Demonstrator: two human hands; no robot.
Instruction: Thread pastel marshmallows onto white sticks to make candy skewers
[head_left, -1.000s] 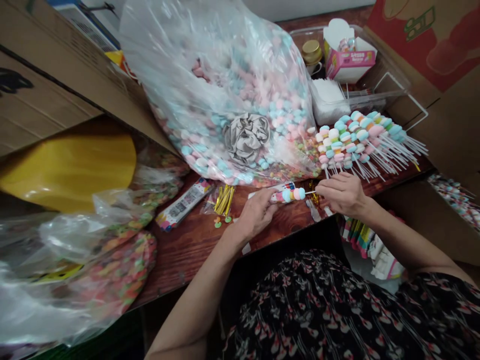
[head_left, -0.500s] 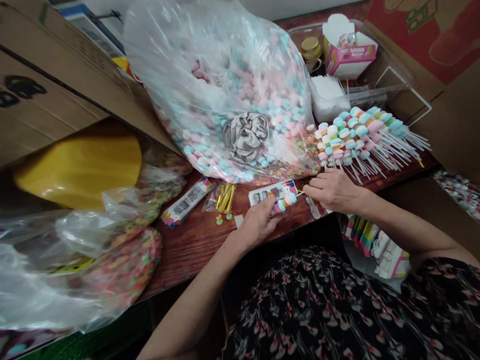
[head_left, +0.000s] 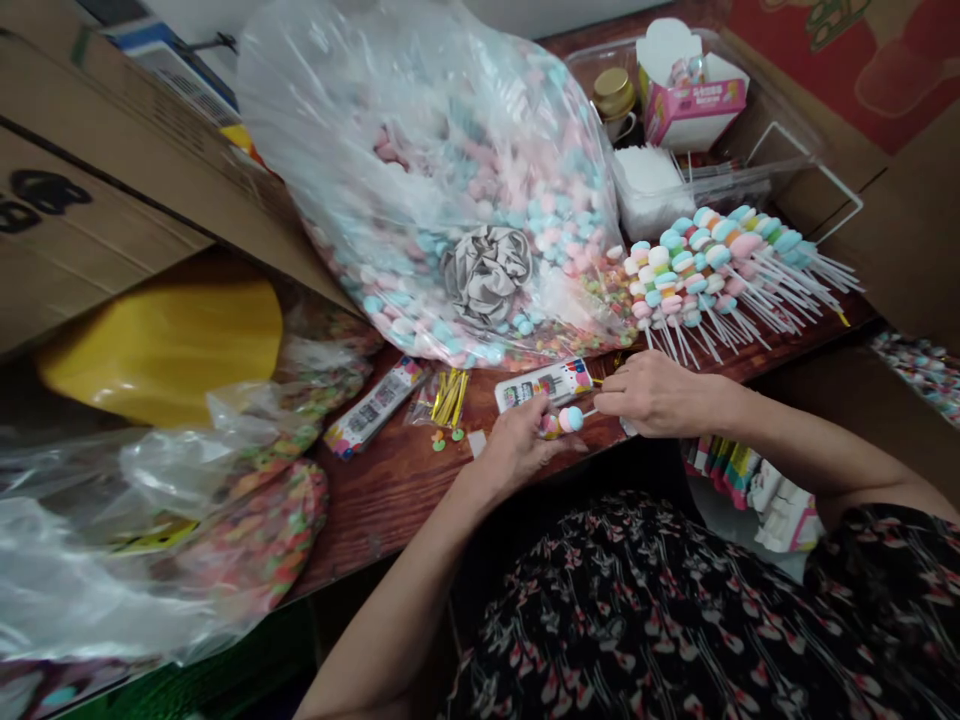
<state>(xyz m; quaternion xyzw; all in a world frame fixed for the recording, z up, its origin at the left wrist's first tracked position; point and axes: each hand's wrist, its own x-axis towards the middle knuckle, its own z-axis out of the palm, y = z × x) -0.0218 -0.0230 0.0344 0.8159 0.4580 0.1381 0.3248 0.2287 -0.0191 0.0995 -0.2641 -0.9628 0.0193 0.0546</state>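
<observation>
My left hand point(head_left: 519, 450) grips a candy skewer point(head_left: 566, 420) with pastel pink and blue candies, along with a printed plastic wrapper point(head_left: 544, 385) lying just above the candies. My right hand point(head_left: 660, 395) is to the right, its fingertips pinching the thin stick end of that skewer. Some candies are hidden by my left fingers. Beyond my right hand, a heap of finished candy skewers point(head_left: 712, 265) lies with its white sticks pointing right. Above my hands rises a large clear bag of pastel candies point(head_left: 450, 190).
A wooden table edge point(head_left: 390, 510) runs below my hands. Gold twist ties point(head_left: 448, 398) and a strip of printed wrappers point(head_left: 373, 408) lie to the left. Clear bags of multicoloured candy point(head_left: 255, 530) fill the lower left. Cardboard boxes point(head_left: 97, 180) flank the table.
The skewer's candies have dropped lower beside the wrapper, which now lies flatter. My right hand has moved left, closer to my left hand.
</observation>
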